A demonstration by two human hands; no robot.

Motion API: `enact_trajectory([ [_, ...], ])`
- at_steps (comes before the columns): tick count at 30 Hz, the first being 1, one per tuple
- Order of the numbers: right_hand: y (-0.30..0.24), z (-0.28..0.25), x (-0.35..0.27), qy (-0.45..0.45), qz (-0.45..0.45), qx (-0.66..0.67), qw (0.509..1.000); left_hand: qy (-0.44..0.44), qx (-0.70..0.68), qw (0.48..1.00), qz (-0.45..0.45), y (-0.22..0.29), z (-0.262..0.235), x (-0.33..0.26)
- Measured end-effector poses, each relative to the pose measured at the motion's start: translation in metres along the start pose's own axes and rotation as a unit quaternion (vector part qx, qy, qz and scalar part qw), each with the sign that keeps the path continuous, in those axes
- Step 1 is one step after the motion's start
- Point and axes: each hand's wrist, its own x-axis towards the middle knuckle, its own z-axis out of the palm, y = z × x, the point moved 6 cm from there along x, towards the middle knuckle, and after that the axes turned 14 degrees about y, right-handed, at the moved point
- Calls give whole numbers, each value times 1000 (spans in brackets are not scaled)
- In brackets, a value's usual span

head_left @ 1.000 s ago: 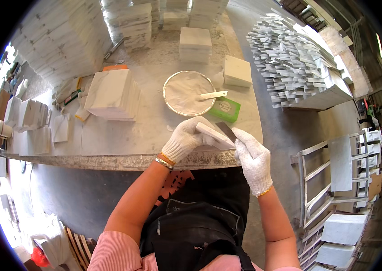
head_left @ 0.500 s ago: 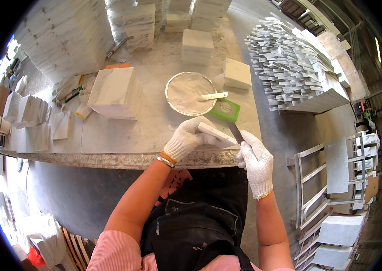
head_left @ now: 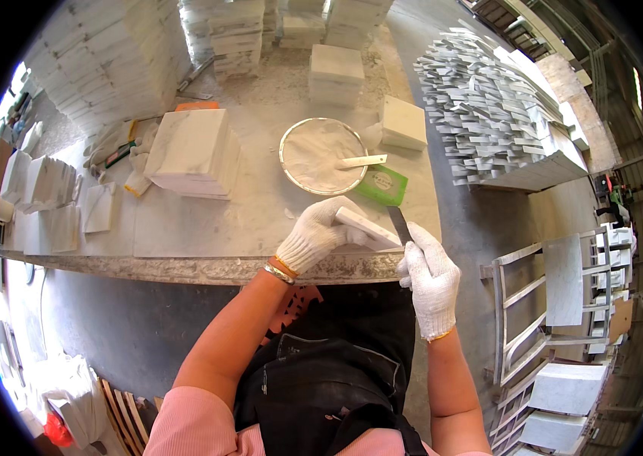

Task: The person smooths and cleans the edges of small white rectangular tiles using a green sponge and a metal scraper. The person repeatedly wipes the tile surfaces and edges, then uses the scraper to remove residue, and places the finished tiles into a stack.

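Observation:
My left hand [head_left: 318, 234], in a white knitted glove, is closed around a white marble tile [head_left: 369, 229] tilted on edge above the bench's front edge. Just right of the tile, my gloved right hand [head_left: 432, 280] grips a narrow dark flat blade [head_left: 398, 223]; its handle, if any, is hidden in the fingers. The blade points up and away from me, close to the tile's right end. Beyond both hands stands a round bowl [head_left: 284, 171] of pale powder or paste, with a white flat spatula [head_left: 364, 161] resting in it. A green box [head_left: 382, 185] lies beside the bowl.
Stacked marble tiles [head_left: 188, 152] stand left of the bowl, with a taller tile stack [head_left: 101, 61] behind. A white block [head_left: 403, 122] sits near the bench's right edge. Right of the bench are a pile of stone strips [head_left: 481, 114] and a metal rack [head_left: 500, 319].
The blade has shifted slightly right, its tip a little farther from the tile. My left hand still holds the tile in nearly the same place.

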Motion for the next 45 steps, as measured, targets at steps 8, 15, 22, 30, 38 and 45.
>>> enact_trajectory([
  [8, 4, 11, 1, 27, -1, 33, 999, -3, 40, 999, 9, -1, 3, 2],
  [15, -10, 40, -15, -45, 2, 29, 999, 6, -65, 998, -16, -2, -1, -3],
  [22, 5, -16, 16, 4, 31, 66, 997, -1, -46, 999, 5, -1, 1, -1],
  [30, -10, -7, 62, -214, -69, 3, 974, 5, -23, 1000, -2, -4, 1, 3],
  [38, -29, 27, 73, -335, -195, -45, 921, 9, -18, 1000, -14, 2, 0, 1],
  [45, -24, 16, 69, -346, -196, -47, 916, -12, 26, 1000, -9, -3, 0, 4],
])
